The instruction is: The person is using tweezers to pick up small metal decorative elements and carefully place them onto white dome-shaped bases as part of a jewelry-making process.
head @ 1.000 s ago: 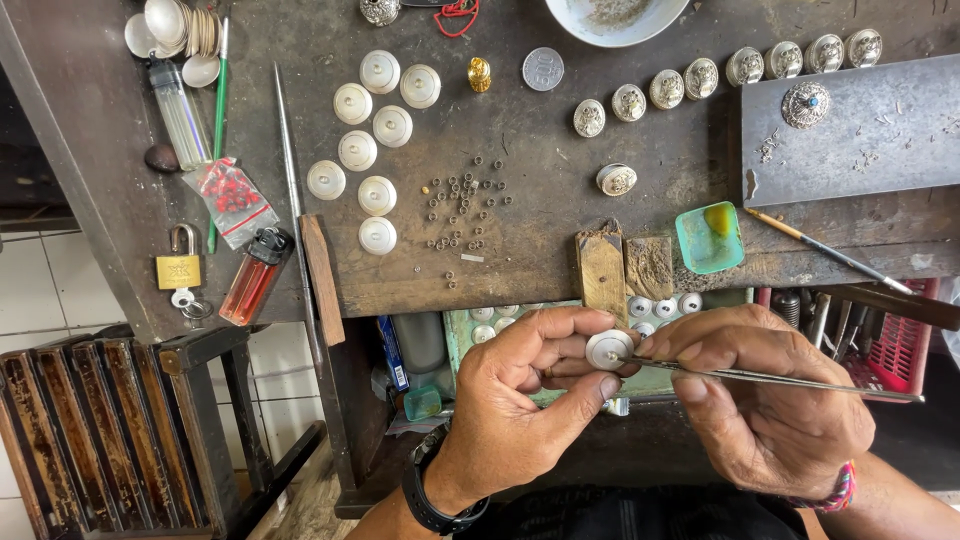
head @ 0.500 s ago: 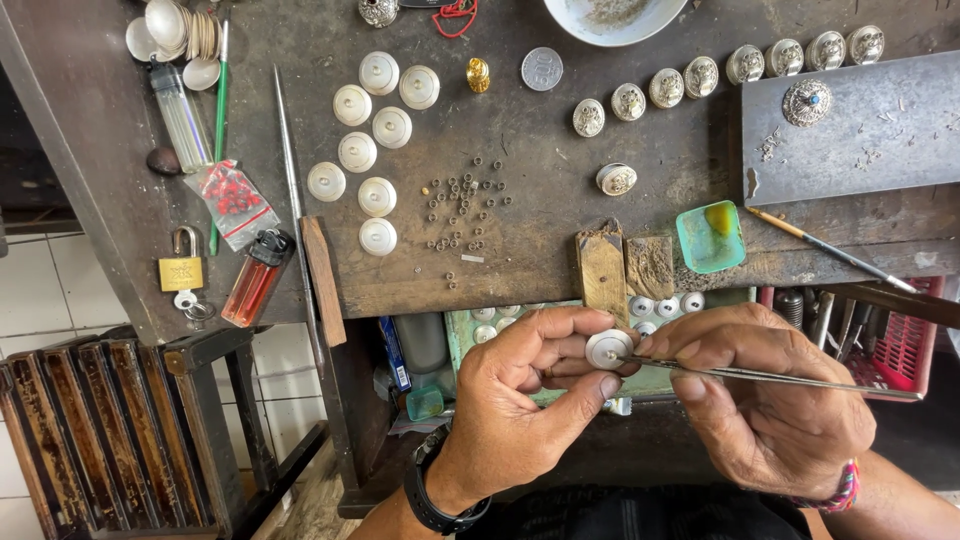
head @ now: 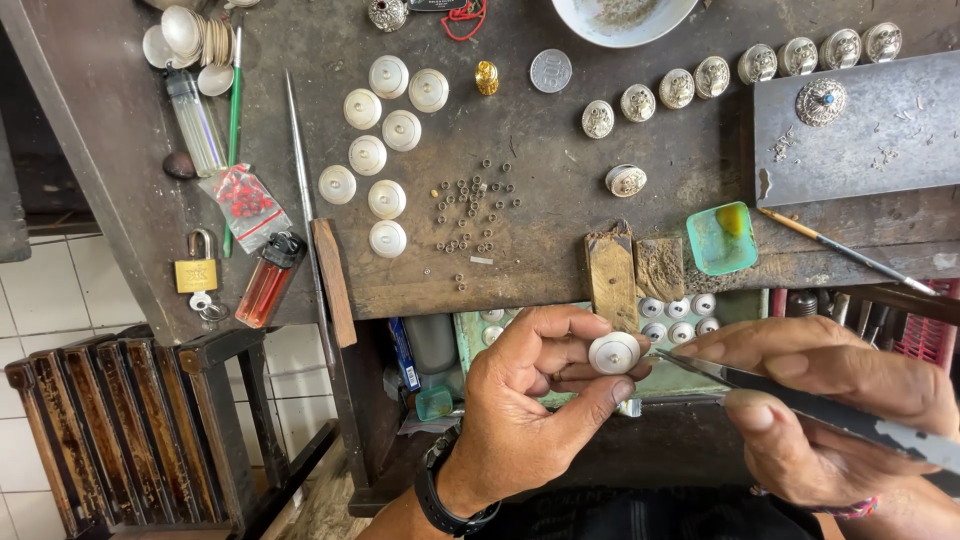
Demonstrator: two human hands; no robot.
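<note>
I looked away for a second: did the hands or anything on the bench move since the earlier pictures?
Nothing visibly changed. The left hand still pinches the round white disc, and the right hand still holds the tweezers with their tip by its edge. The white discs on the bench lie as before.

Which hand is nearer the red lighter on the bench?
Left. The left hand is below and right of the red lighter; the right hand lies farther right.
</note>
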